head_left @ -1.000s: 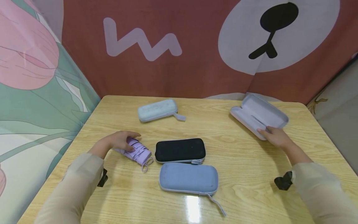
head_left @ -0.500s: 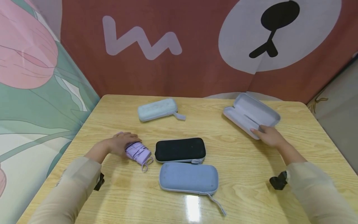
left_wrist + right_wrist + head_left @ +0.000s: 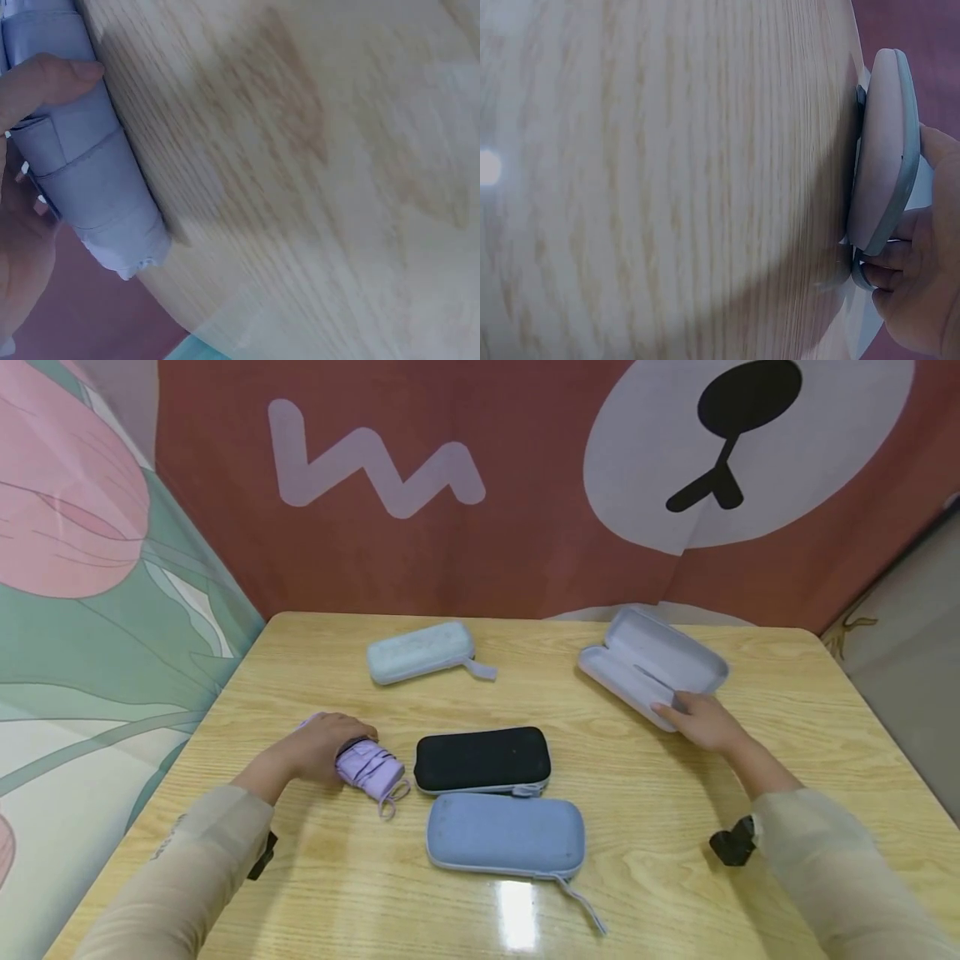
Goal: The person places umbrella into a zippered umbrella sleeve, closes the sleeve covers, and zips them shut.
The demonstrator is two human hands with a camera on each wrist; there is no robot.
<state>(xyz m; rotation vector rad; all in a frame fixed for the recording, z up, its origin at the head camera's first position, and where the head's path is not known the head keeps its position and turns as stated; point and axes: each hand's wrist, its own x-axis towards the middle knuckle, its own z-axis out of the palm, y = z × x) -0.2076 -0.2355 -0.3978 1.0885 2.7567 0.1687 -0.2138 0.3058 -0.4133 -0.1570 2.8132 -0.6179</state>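
In the head view my left hand (image 3: 318, 747) wraps round a folded purple umbrella (image 3: 371, 768) lying at the left of the table. Its strap loop hangs from the near end. The left wrist view shows my thumb across the umbrella's fabric (image 3: 90, 165), the fingers partly hidden behind it. At the back right, a pale lilac glasses case (image 3: 667, 652) stands with its lid raised. My right hand (image 3: 708, 722) pinches the case's near end, thumb on the rim. From the right wrist, the case's pinkish outer side (image 3: 881, 142) shows, with fingers (image 3: 892, 262) underneath.
A black case (image 3: 483, 760) and a blue zip case (image 3: 506, 835) lie close together mid-table. Farther back is a light-blue case (image 3: 420, 652) with a strap. The wooden table (image 3: 645, 868) meets a printed cloth (image 3: 525, 560) behind.
My right hand has moved the open glasses case leftward along the back of the table. My left hand has shifted slightly and now closes round the umbrella, which has barely moved.
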